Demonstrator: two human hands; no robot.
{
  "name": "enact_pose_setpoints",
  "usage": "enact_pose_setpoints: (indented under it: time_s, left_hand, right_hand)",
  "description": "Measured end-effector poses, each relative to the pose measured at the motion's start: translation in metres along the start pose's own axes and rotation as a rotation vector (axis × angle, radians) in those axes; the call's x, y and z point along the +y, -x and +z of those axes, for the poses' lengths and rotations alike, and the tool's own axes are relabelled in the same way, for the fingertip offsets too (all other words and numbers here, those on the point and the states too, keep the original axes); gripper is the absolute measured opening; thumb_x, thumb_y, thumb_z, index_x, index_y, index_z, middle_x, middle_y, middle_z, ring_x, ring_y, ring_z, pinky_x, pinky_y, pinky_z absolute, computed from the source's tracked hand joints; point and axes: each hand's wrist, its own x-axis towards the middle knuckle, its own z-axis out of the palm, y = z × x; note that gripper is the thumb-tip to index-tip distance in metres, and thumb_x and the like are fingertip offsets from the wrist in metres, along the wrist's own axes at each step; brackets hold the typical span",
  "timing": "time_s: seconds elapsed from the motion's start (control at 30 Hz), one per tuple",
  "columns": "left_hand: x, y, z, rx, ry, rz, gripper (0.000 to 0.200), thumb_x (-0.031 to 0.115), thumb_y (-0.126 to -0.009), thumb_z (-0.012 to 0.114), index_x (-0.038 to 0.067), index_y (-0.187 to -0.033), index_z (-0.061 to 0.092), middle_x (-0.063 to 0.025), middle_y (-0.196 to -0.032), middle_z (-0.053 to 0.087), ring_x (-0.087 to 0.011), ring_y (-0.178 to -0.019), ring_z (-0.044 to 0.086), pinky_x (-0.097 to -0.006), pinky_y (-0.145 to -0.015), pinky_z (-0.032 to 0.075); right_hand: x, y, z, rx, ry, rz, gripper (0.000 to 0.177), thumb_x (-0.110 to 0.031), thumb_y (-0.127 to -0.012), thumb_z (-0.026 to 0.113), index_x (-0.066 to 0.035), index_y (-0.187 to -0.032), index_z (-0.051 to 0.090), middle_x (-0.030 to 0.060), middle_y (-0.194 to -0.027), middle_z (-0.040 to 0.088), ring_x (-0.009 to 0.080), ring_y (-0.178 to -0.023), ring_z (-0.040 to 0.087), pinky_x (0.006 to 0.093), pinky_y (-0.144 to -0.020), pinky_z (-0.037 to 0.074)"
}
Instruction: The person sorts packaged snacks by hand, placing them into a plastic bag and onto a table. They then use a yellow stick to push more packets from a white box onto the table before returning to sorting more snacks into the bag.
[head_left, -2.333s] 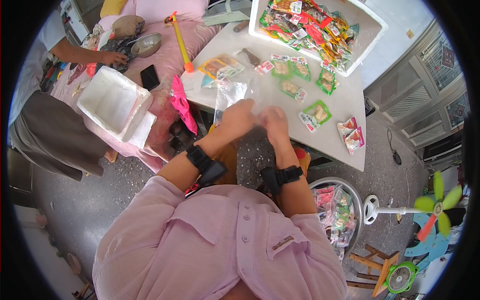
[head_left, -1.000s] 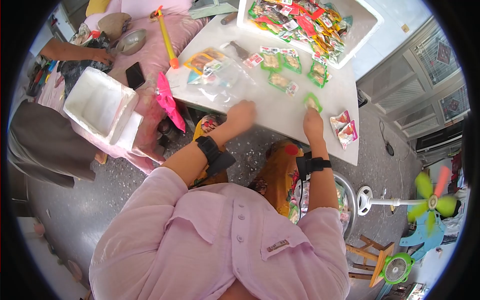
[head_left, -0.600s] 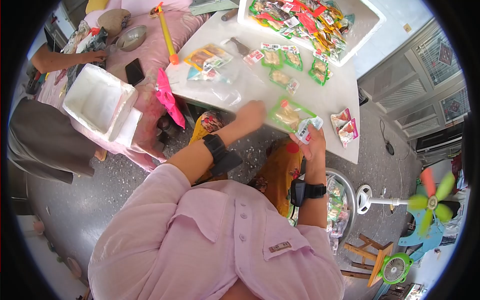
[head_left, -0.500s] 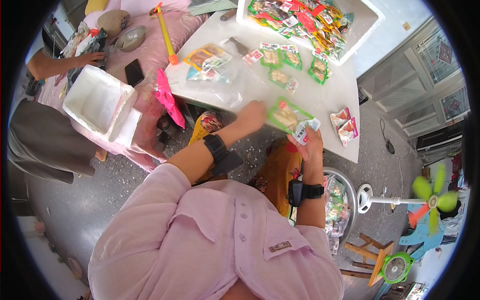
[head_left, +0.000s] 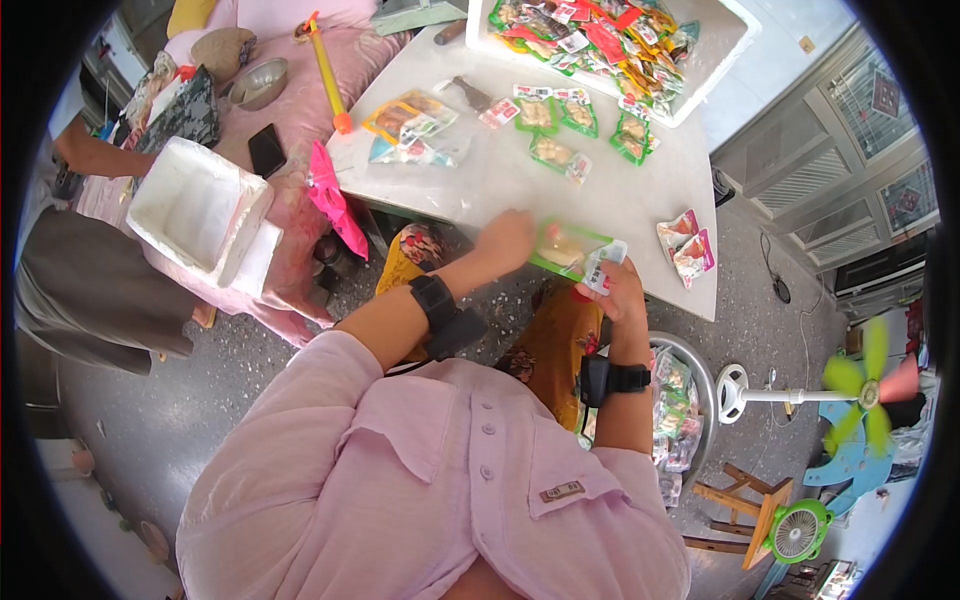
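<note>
The right hand [head_left: 620, 288] grips the held packet [head_left: 564, 248] by its white label end, thumb and fingers closed on it. The packet, green-edged with pale food inside, spans the space between the two hands, over the near edge of the table [head_left: 480, 185]. The left hand [head_left: 507, 240] is at the packet's other end, back of the hand up and fingers mostly hidden; whether it is pinching the edge or only beside it, I cannot tell. Beyond the hands, four green packets [head_left: 555, 155] lie on the table, and past them a white box [head_left: 722, 62] is heaped with colourful packets [head_left: 625, 50]. To the right of the right hand, two pink packets [head_left: 685, 248] overlap near the table's edge. Up and to the left of the left hand are an orange packet [head_left: 408, 118] and, partly under it, a blue-and-white packet [head_left: 400, 154]; a dark pack [head_left: 472, 94] with a red-and-white label lies just right of these. Well left of the left hand, a bed [head_left: 300, 110] bears a phone [head_left: 267, 151], a metal bowl [head_left: 258, 84] and an open foam box [head_left: 195, 210], with a pink item [head_left: 334, 200] beside the table. Another person [head_left: 95, 150] reaches in at the far left, the hand hidden behind the foam box. On the near side of the right hand, partly behind the forearm, a metal basin [head_left: 709, 400] holds more packets [head_left: 678, 425].
</note>
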Motion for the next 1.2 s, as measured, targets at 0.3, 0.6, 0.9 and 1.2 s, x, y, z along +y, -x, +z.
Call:
enact_pose_setpoints:
  time_s: [0.3,0.6,0.9,1.2]
  left_hand:
    - [0.026,0.002,-0.005,0.011,-0.116,0.164,0.016,0.016,-0.074,0.040,0.003,-0.074,0.050,-0.0155,-0.071,0.052,-0.0317,-0.070,0.052,-0.0408,-0.060,0.041]
    - [0.028,0.005,-0.005,0.036,-0.090,0.142,0.014,0.015,-0.073,0.042,0.004,-0.069,0.050,-0.0151,-0.069,0.052,-0.0319,-0.068,0.052,-0.0409,-0.058,0.041]
    - [0.040,-0.005,-0.006,-0.005,0.015,0.096,0.017,0.017,-0.073,0.042,0.003,-0.069,0.051,-0.0161,-0.071,0.052,-0.0331,-0.067,0.052,-0.0422,-0.059,0.040]
    - [0.023,-0.017,-0.004,0.124,0.144,0.181,0.017,0.018,-0.075,0.041,0.004,-0.072,0.050,-0.0148,-0.071,0.052,-0.0327,-0.071,0.050,-0.0411,-0.058,0.039]
  right_hand:
    - [0.026,-0.016,0.049,0.048,-0.258,-0.110,0.027,-0.008,-0.079,0.034,-0.006,-0.106,0.037,0.0112,-0.096,0.049,0.0233,-0.080,0.054,0.0394,-0.060,0.049]
    - [0.004,-0.033,0.047,-0.040,0.430,-0.026,0.014,-0.016,-0.078,0.045,-0.004,-0.081,0.050,0.0005,-0.059,0.049,0.0066,-0.042,0.042,0.0175,-0.033,0.032]
    - [0.016,-0.059,0.054,0.006,0.082,-0.094,0.004,-0.007,-0.074,0.045,-0.005,-0.075,0.049,0.0032,-0.056,0.049,0.0081,-0.042,0.043,0.0185,-0.034,0.031]
    - [-0.013,-0.077,0.054,-0.106,0.486,-0.046,0.010,-0.009,-0.072,0.044,-0.003,-0.078,0.046,0.0054,-0.067,0.050,0.0122,-0.053,0.047,0.0212,-0.041,0.035]
